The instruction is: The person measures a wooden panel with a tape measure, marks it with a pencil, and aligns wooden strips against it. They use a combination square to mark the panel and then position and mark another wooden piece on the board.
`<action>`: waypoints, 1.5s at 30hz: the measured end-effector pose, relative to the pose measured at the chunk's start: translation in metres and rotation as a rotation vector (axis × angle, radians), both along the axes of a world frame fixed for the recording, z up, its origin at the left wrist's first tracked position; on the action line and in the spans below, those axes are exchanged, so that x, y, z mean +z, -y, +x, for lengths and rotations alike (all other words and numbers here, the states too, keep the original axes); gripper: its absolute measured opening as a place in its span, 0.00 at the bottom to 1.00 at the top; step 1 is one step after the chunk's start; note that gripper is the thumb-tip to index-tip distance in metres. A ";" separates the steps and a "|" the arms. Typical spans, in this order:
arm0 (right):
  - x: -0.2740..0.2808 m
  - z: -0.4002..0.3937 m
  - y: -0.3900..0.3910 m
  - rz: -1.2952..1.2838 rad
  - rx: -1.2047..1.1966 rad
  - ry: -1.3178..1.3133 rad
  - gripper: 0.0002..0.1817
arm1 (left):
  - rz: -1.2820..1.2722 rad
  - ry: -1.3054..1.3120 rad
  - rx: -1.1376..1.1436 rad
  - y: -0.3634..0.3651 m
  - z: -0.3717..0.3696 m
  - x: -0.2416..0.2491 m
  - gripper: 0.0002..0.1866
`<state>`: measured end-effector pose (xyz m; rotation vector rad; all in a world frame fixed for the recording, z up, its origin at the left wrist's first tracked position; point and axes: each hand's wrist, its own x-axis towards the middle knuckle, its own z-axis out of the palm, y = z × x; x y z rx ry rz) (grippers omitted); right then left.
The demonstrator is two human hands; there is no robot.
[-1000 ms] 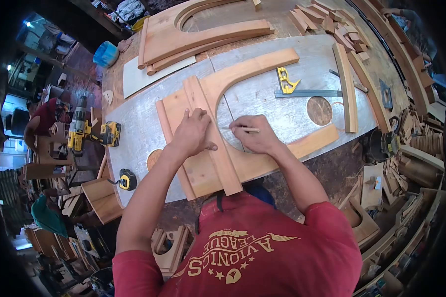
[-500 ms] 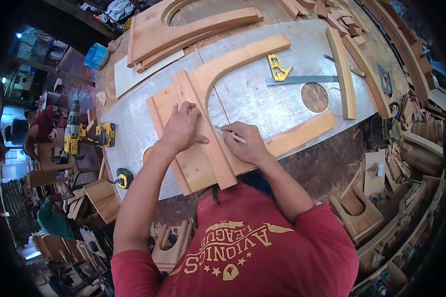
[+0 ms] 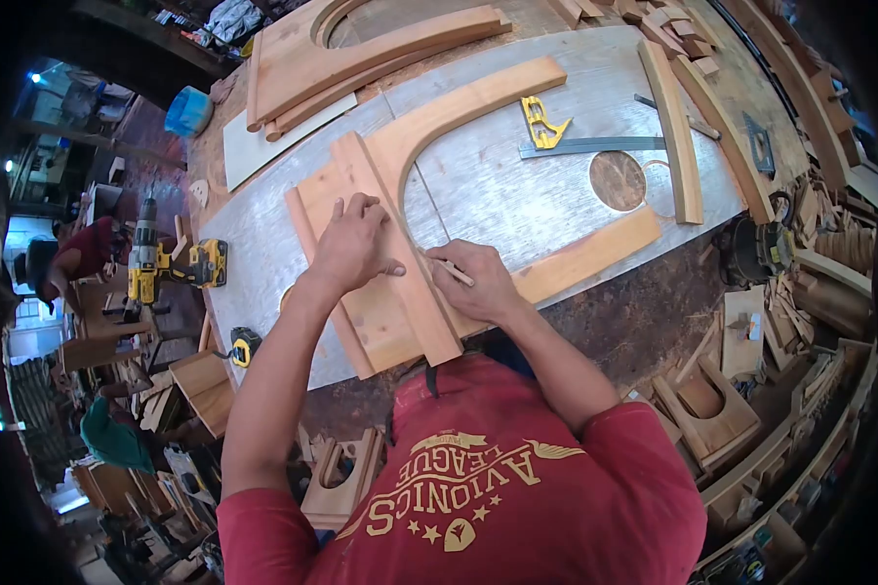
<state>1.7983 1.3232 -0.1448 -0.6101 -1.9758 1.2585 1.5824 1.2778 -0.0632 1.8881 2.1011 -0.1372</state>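
My left hand [image 3: 353, 246] presses down on a wooden strip [image 3: 412, 278], its thumb spread apart from the fingers. The strip lies across a U-shaped wooden panel [image 3: 449, 122], which has two long arms and a curved inner cutout. In my right hand [image 3: 478, 283] is a pencil [image 3: 456, 273], held at the strip's right edge near the inside of the curve. My fingers hide its tip. A second, narrower wooden rail [image 3: 327, 283] runs along the panel's left end.
A yellow combination square [image 3: 543, 125] lies between the panel's arms. A cordless drill [image 3: 151, 258] and tape measure [image 3: 245, 346] are at left. More curved panels [image 3: 361, 63] sit at the back, loose wooden pieces [image 3: 671, 132] at right. Another person [image 3: 78, 258] is at far left.
The camera view has shifted slightly. My left hand stays on the strip. My right hand still holds the pencil, which now lies at a slightly different angle beside the strip.
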 end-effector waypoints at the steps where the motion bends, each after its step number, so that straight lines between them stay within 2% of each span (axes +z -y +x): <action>1: 0.000 0.000 0.001 0.007 0.001 0.008 0.12 | 0.018 -0.001 -0.003 0.002 -0.001 -0.002 0.45; 4: 0.006 0.009 0.006 0.025 0.040 0.063 0.11 | -0.011 0.011 0.007 0.000 -0.003 -0.002 0.45; 7: 0.028 0.041 0.018 0.073 0.173 0.258 0.12 | -0.012 -0.019 0.014 -0.001 0.001 0.000 0.45; 9: 0.043 0.073 0.028 0.100 0.346 0.387 0.11 | -0.023 0.002 0.021 0.000 0.001 0.002 0.44; 12: 0.055 0.112 0.047 -0.054 0.540 0.550 0.09 | -0.022 0.020 0.021 0.000 -0.001 0.000 0.44; 15: 0.068 0.121 0.050 -0.218 0.516 0.410 0.07 | -0.013 0.026 0.015 0.001 -0.004 -0.003 0.43; 18: 0.072 0.118 0.035 -0.136 0.423 0.341 0.06 | -0.028 0.031 0.033 0.003 0.000 0.001 0.43; 22: 0.075 0.098 0.038 0.269 0.137 0.423 0.11 | -0.007 0.018 0.032 0.001 -0.001 0.003 0.43; 25: 0.049 0.068 0.063 0.280 0.091 0.427 0.12 | -0.004 0.046 0.027 0.003 -0.001 0.004 0.42; 28: 0.037 0.038 0.083 0.219 0.019 0.581 0.21 | 0.095 0.167 0.046 0.017 -0.012 -0.015 0.43; 31: 0.036 0.019 0.089 0.222 -0.101 0.675 0.33 | 0.185 0.228 0.179 0.036 -0.003 -0.019 0.42; 34: 0.037 0.012 0.092 0.222 -0.108 0.780 0.43 | 0.560 0.436 0.246 0.075 0.009 -0.040 0.36; 37: 0.046 0.003 0.091 0.163 -0.087 0.911 0.46 | 0.784 0.442 0.381 0.131 0.025 -0.057 0.25; 40: 0.039 -0.002 0.098 0.195 -0.119 0.923 0.41 | 0.870 0.507 0.525 0.191 0.040 -0.072 0.22; 43: 0.038 0.001 0.089 -0.009 -0.146 0.765 0.35 | 0.920 0.516 0.625 0.255 0.046 -0.078 0.19; 44: 0.047 0.008 0.079 -0.234 -0.069 0.705 0.30 | 0.918 0.508 0.676 0.275 0.047 -0.082 0.19; 45: 0.018 0.023 0.062 -0.351 -0.052 0.622 0.29 | 0.913 0.498 0.727 0.294 0.047 -0.086 0.18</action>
